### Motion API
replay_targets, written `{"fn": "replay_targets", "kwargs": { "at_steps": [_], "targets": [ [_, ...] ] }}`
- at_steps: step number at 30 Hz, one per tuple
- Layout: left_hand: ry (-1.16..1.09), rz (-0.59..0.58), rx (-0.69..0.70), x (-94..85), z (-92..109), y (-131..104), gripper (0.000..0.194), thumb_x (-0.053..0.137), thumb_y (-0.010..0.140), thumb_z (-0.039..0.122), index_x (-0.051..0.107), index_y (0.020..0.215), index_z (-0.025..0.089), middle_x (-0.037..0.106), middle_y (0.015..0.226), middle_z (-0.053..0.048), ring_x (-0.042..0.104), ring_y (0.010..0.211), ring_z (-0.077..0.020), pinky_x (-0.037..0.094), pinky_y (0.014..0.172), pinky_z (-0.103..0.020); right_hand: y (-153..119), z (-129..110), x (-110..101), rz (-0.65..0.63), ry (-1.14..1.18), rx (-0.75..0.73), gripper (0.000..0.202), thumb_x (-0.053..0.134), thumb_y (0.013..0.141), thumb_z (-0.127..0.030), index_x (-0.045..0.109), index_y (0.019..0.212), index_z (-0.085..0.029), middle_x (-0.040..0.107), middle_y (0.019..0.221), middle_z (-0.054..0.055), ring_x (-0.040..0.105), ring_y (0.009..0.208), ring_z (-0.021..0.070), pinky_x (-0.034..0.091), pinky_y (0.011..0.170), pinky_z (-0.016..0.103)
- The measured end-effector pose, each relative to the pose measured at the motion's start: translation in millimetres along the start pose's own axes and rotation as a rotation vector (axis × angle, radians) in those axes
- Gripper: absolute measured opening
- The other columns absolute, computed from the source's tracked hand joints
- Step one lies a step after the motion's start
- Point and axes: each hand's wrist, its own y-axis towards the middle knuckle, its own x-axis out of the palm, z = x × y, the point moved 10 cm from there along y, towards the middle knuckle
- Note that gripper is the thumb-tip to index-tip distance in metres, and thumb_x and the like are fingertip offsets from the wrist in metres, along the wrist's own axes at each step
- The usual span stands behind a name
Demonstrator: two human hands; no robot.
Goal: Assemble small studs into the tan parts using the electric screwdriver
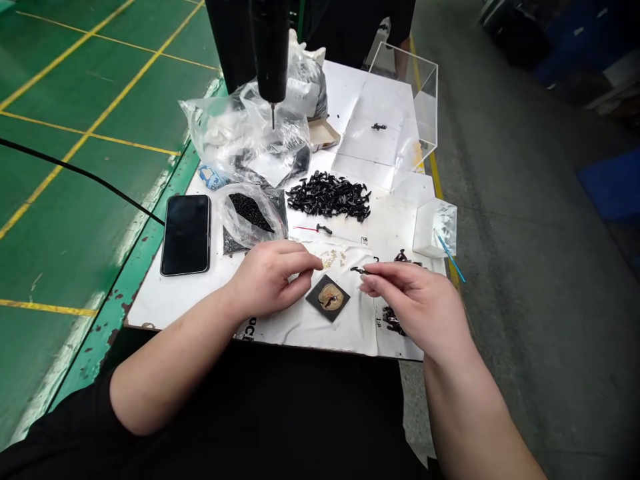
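Note:
My right hand point(413, 297) pinches a small black part point(359, 270) between thumb and fingertips, to the right of a dark square block. My left hand point(275, 277) reaches in from the left, its index fingertip at the edge of a scatter of tiny gold-coloured pieces point(334, 259); whether anything is between its fingers is too small to tell. The square block point(329, 313) with a round gold-brown inset point(331, 297) lies on white cloth between my hands. Behind them lies a heap of black parts point(330, 197), with one part on a red stick point(324, 229) in front of it.
A phone point(186, 235) lies at the left, beside an open bag of black granules point(250, 212). A black driver point(270, 53) hangs above plastic bags point(265, 147). Clear boxes point(385, 127) stand at the back right. More black parts point(393, 320) lie beside my right hand.

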Motion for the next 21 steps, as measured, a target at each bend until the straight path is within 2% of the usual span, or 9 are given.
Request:
{"fn": "replay_targets", "kwargs": {
  "at_steps": [4, 8, 13, 21],
  "targets": [
    [-0.048, -0.167, 0.024, 16.5, 3, -1, 0.024, 0.060, 0.098, 0.012, 0.082, 0.107, 0.018, 0.075, 0.088, -0.003, 0.070, 0.078, -0.0160, 0.052, 0.071, -0.027, -16, 7, 16, -0.074, -0.004, -0.023, 0.021, 0.076, 0.102, -0.047, 0.087, 0.105, -0.030, 0.085, 0.089, 0.000, 0.081, 0.078, 0.0195, 0.062, 0.079, 0.033],
    [-0.052, -0.266, 0.030, 26.5, 2, -3, 0.026, 0.059, 0.096, 0.012, 0.082, 0.107, 0.019, 0.073, 0.086, -0.002, 0.067, 0.076, -0.0157, 0.047, 0.069, -0.029, -22, 11, 36, -0.161, 0.008, -0.007, 0.013, 0.073, 0.105, -0.039, 0.080, 0.103, -0.029, 0.082, 0.083, -0.003, 0.078, 0.076, 0.0180, 0.058, 0.076, 0.031],
    [-0.043, -0.335, 0.034, 33.9, 1, -6, 0.029, 0.060, 0.096, 0.014, 0.084, 0.110, 0.021, 0.074, 0.089, -0.003, 0.068, 0.078, -0.0169, 0.049, 0.072, -0.030, -20, -7, 43, -0.129, -0.127, -0.184, 0.011, 0.073, 0.104, -0.029, 0.077, 0.095, -0.026, 0.078, 0.098, 0.001, 0.073, 0.091, 0.0189, 0.055, 0.084, 0.032],
    [-0.001, -0.344, 0.053, 39.9, 1, -8, 0.031, 0.061, 0.100, 0.019, 0.087, 0.114, 0.024, 0.077, 0.090, -0.004, 0.072, 0.078, -0.0173, 0.050, 0.069, -0.029, -16, -2, 47, -0.120, -0.139, -0.181, 0.010, 0.073, 0.104, -0.026, 0.075, 0.094, -0.025, 0.074, 0.097, 0.000, 0.070, 0.090, 0.0185, 0.053, 0.084, 0.032]
  ]
}}
